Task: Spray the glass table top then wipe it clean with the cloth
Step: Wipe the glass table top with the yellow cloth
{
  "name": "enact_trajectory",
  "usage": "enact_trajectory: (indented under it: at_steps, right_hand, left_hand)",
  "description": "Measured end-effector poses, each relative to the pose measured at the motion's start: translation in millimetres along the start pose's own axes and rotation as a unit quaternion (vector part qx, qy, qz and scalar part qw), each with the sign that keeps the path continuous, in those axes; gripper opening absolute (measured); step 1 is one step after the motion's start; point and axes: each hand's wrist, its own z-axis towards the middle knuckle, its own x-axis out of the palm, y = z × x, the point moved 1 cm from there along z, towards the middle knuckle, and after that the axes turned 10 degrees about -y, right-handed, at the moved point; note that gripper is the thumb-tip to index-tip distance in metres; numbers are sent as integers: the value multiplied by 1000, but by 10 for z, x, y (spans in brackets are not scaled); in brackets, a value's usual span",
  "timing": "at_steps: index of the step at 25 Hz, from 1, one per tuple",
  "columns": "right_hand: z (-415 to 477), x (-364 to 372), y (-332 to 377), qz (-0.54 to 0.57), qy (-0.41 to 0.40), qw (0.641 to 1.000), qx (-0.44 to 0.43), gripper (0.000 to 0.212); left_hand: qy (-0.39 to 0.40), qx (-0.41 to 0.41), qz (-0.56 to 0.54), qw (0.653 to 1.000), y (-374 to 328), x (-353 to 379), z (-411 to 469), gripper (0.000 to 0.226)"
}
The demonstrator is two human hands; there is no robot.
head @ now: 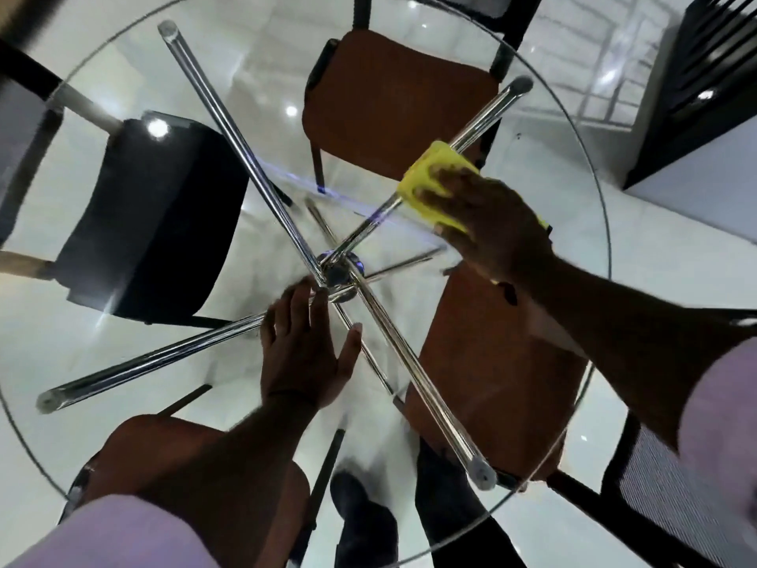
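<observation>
Glass table top (573, 157): round, clear, carried on chrome legs (229, 129) that meet at a central hub (338, 276).
Cloth (426, 178): yellow, folded, on the glass beyond and right of the hub.
Right hand (491, 223): spread fingers press the cloth down; not clenched.
Left hand (305, 354): flat, fingers straight, just nearside of the hub, holding nothing.
Risk: bracing palm likely prints the glass; cloth, merely pressed, may slip free.

cloth (430, 178) on glass table top (573, 166), right of centre
</observation>
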Motion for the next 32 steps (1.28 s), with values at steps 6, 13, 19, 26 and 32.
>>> enact_trajectory:
  at_steps: [6,13,19,26,32]
  right_hand:
    - [-1239,-223,1385,21,3,1000,-13,54]
    - [-1913,-449,1584,-38,-99,881,462,51]
    - [-1616,-383,330,-23,9,994,109,53]
    - [-780,-154,-117,20,-6,1000,-12,58]
    - [218,186,-847,-30,-67,938,339,60]
  left_hand:
    - [-63,32,-21,997,4,8,-23,66]
    - [-75,42,-46,995,33,54,-86,68]
    - [-115,83,-44,989,-15,21,-45,61]
    - [-125,107,-59,985,-1109,237,1426,56]
    - [-77,111,-21,991,-1146,359,1519,63]
